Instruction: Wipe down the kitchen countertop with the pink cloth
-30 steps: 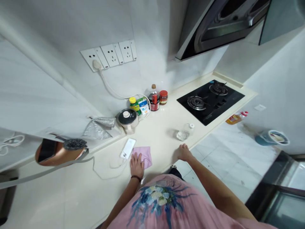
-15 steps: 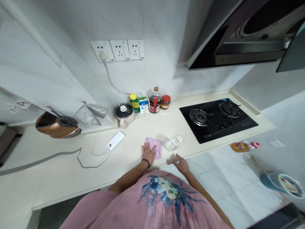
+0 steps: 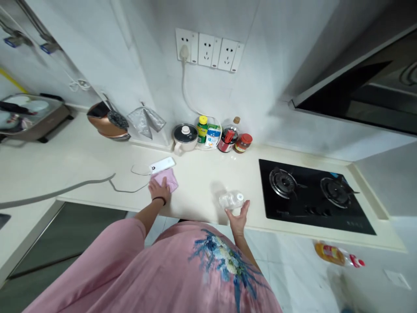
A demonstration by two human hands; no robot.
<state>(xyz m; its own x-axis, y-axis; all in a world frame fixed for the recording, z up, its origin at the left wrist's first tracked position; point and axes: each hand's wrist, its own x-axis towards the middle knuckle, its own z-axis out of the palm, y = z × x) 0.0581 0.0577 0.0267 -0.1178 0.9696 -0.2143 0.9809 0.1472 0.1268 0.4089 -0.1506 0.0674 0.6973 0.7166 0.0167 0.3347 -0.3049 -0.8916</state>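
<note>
My left hand [image 3: 159,190] lies flat on a folded pink cloth [image 3: 170,179], fingers spread over its near left part. The cloth rests on the counter just in front of a white phone-shaped device [image 3: 162,165] with a thin cable. A clear jar or bottle [image 3: 230,200] with a pale round cap stands toward the counter's front edge. My right hand [image 3: 237,217] is at the near side of that jar, thumb and fingers apart. Whether the fingertips touch the jar I cannot tell.
Along the wall stand a small lidded pot [image 3: 185,138], a yellow-capped bottle [image 3: 202,129], a dark sauce bottle [image 3: 227,141] and a red-lidded jar [image 3: 243,143]. A gas hob [image 3: 312,195] lies at right beneath a range hood [image 3: 365,87]. A grey cable [image 3: 65,195] crosses the left counter.
My left hand and the pink cloth have moved left, up to the white device. My right hand has come up to the clear jar. The view has turned left.
</note>
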